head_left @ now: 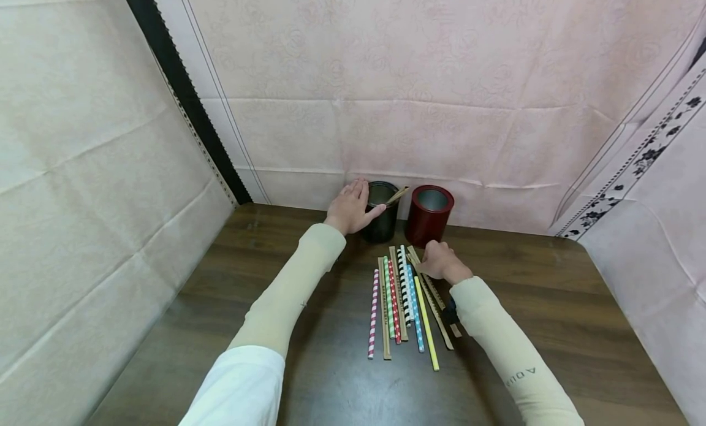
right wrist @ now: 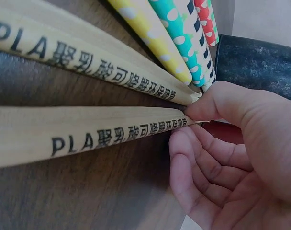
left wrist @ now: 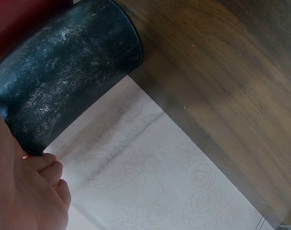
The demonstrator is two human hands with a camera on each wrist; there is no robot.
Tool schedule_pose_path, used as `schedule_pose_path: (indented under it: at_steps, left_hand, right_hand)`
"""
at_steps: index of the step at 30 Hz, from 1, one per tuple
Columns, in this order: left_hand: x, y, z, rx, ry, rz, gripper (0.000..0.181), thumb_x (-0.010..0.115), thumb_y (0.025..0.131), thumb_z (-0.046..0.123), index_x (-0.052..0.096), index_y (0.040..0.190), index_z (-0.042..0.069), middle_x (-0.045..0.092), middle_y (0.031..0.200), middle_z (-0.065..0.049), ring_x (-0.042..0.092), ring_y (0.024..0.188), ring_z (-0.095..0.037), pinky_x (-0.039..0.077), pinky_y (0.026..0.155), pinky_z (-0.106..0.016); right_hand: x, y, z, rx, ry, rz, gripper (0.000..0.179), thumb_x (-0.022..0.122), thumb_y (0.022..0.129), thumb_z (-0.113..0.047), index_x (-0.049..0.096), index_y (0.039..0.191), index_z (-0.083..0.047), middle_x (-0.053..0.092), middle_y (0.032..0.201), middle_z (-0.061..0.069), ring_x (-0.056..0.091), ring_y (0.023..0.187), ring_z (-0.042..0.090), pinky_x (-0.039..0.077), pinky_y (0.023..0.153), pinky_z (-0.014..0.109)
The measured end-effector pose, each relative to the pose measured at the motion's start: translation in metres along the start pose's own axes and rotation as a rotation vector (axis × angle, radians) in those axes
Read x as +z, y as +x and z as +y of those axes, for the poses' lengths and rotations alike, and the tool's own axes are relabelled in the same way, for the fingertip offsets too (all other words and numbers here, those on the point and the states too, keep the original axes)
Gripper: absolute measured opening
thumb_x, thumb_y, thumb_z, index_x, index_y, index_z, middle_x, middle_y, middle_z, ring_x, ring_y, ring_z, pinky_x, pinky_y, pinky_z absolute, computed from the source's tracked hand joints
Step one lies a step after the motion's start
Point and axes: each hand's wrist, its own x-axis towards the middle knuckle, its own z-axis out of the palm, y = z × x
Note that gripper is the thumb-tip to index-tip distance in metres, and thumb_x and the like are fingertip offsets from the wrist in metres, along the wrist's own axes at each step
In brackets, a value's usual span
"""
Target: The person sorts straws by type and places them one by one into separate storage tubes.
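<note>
My left hand (head_left: pixel 353 206) holds the rim of a black can (head_left: pixel 380 227) at the back of the table, its thumb across the near side. Inside the can leans a tan paper-wrapped straw (head_left: pixel 398 195). My right hand (head_left: pixel 441 262) pinches the far end of another paper-wrapped straw (right wrist: pixel 112 135) between thumb and index finger; its length lies low over the table. Beside it lies a second printed wrapped straw (right wrist: pixel 88 60). To their left, patterned straws, among them a yellow one (head_left: pixel 426 325) and a pink striped one (head_left: pixel 373 315), lie in a loose row.
A dark red can (head_left: pixel 429 217) stands upright just right of the black one. Behind both cans hangs a pale rose-patterned cloth (head_left: pixel 430 138). More cloth rises at the left (head_left: pixel 110 168) and right sides of the brown wooden table (head_left: pixel 220 328).
</note>
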Motion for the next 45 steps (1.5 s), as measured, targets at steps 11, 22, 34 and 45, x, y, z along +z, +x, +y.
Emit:
schedule_pose_path:
  at_steps: [11,22,34,45]
  left_hand:
    - [-0.002,-0.003,-0.002,0.001,0.001,-0.017,0.093,0.02,0.108,0.07,0.012,0.169,0.001,0.014,0.178,-0.015,0.013,0.167,-0.027,0.013,0.137,-0.038]
    - [-0.001,-0.003,-0.004,-0.007,0.02,-0.024,0.094,0.02,0.108,0.071,0.013,0.169,0.001,0.014,0.178,-0.016,0.014,0.167,-0.028,0.014,0.137,-0.039]
    - [-0.002,-0.002,0.0,-0.014,0.013,-0.037,0.094,0.018,0.108,0.071,0.01,0.169,0.001,0.012,0.179,-0.015,0.012,0.167,-0.028,0.013,0.137,-0.038]
    - [-0.007,-0.006,0.003,-0.002,0.0,-0.022,0.092,0.02,0.109,0.07,0.013,0.169,0.0,0.014,0.178,-0.016,0.013,0.167,-0.028,0.014,0.137,-0.039]
  right_hand:
    - [-0.006,-0.004,-0.004,-0.012,-0.027,0.026,0.058,0.075,0.097,-0.023,0.044,0.047,-0.019,0.033,0.047,-0.006,0.026,0.044,0.01,0.028,0.048,0.026]
    - [-0.028,-0.012,-0.012,-0.055,-0.013,0.076,0.058,0.072,0.097,-0.022,0.042,0.048,-0.02,0.031,0.047,-0.006,0.025,0.044,0.01,0.026,0.047,0.025]
    - [-0.063,-0.03,-0.028,-0.196,-0.053,0.18,0.053,0.072,0.094,-0.018,0.047,0.047,-0.02,0.037,0.045,-0.008,0.032,0.045,0.01,0.032,0.05,0.026]
    - [-0.102,-0.05,-0.057,-0.271,-0.058,0.341,0.013,0.075,0.091,-0.017,0.073,0.085,-0.006,0.075,0.08,0.008,0.065,0.067,0.019,0.054,0.07,0.036]
